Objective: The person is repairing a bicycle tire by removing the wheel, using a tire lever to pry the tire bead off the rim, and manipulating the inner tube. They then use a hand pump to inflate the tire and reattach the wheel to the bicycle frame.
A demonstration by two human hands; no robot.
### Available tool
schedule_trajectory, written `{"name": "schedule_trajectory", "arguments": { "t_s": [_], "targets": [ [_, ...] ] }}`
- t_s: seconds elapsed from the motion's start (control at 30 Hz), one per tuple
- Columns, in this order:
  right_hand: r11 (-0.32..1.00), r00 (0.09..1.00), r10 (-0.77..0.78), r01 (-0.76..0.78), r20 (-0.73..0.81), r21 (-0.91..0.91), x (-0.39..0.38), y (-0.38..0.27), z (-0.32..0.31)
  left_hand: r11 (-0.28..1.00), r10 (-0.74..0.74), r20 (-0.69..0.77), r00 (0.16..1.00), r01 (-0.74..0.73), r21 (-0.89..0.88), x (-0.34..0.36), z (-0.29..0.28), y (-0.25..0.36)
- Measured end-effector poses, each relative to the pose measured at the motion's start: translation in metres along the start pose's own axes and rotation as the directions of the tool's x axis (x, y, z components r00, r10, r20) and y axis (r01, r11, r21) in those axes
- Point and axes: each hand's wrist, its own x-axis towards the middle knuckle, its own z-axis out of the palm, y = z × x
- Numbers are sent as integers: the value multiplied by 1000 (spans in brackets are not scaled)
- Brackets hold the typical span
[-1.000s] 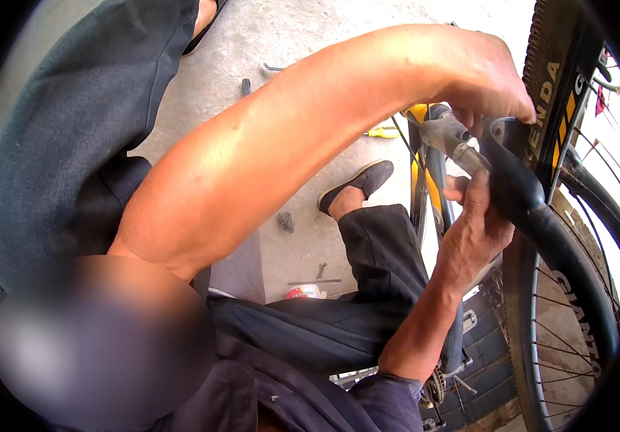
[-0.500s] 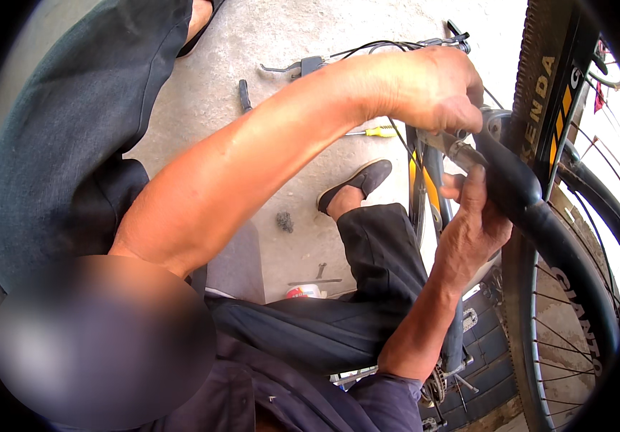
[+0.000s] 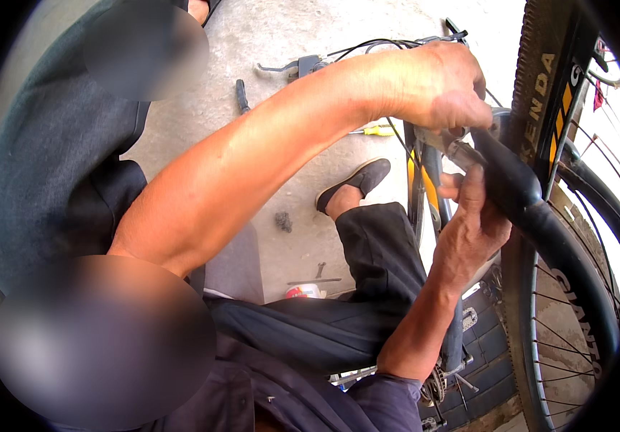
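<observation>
My left hand reaches across from the left, closed, its fingertips curled down beside the silver metal end of a bicycle fork. What those fingers hold, if anything, is hidden behind the knuckles. From below, my right hand grips the thick black fork crown, thumb pointing up along its near side. The fork's black leg runs down to the right, next to the upright wheel's tyre. Just left of the silver end is part of a bicycle frame with a yellow stripe.
Handlebar with a brake lever and cables lies on the concrete. Around it are a black grip, a yellow-handled screwdriver, a dark clump, a small wrench and a white tub. A foot in a dark shoe stands near the frame.
My left hand has shifted slightly to the right, its fingers still curled. My right hand keeps its hold on the fork crown, almost unmoved.
</observation>
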Motion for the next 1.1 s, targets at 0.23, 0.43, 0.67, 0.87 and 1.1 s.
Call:
{"name": "schedule_trajectory", "arguments": {
  "t_s": [0.23, 0.43, 0.67, 0.87, 1.1],
  "targets": [
    [999, 999, -36, 35, 15, 37, 3, -1, 3, 999, 43, -76, 996, -41, 29, -6, 4, -4],
    [998, 999, 32, -31, -5, 45, 1, -4, 5, 996, 82, -93, 992, -85, -28, -6, 5, -21],
    [998, 999, 47, -46, -21, 51, 1, -2, 4, 956, -103, -92, 990, 73, -285, -5, 17, -27],
    [998, 999, 24, -23, -27, 52, 2, 2, 2, 951, -40, -242, 969, -38, -306, -3, 27, -28],
    [999, 999, 37, -36, -21, 31, 0, 1, 2, 991, 130, -201, 971, -132, 5, -1, 22, -25]
  ]
}}
